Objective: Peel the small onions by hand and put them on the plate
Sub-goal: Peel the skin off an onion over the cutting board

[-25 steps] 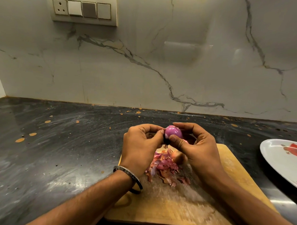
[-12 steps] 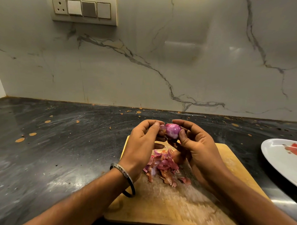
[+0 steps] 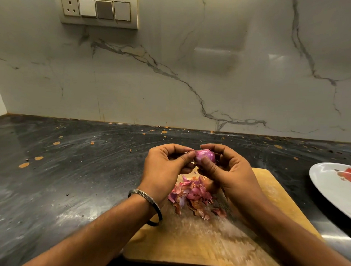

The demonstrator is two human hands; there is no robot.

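Since the earlier frames the small onion (image 3: 205, 156) has turned in the fingers, and the left thumb, which a second ago lay across its front, now sits at its left end. Both hands have also lifted a little further off the board. The onion, glossy purple and mostly bare, is held in the air above the far edge of the wooden cutting board (image 3: 272, 198). The right hand (image 3: 232, 174) grips it, thumb on the near face and fingers curled over the top and back. The left hand (image 3: 163, 168) pinches at the onion's left tip with thumb and forefinger; a steel bangle (image 3: 146, 203) hangs on that wrist. Below the hands a heap of pink and brown onion peels (image 3: 194, 197) lies on the board as before. The white plate (image 3: 334, 188) sits on the dark countertop (image 3: 59, 178) at the right edge, well apart from the onion.
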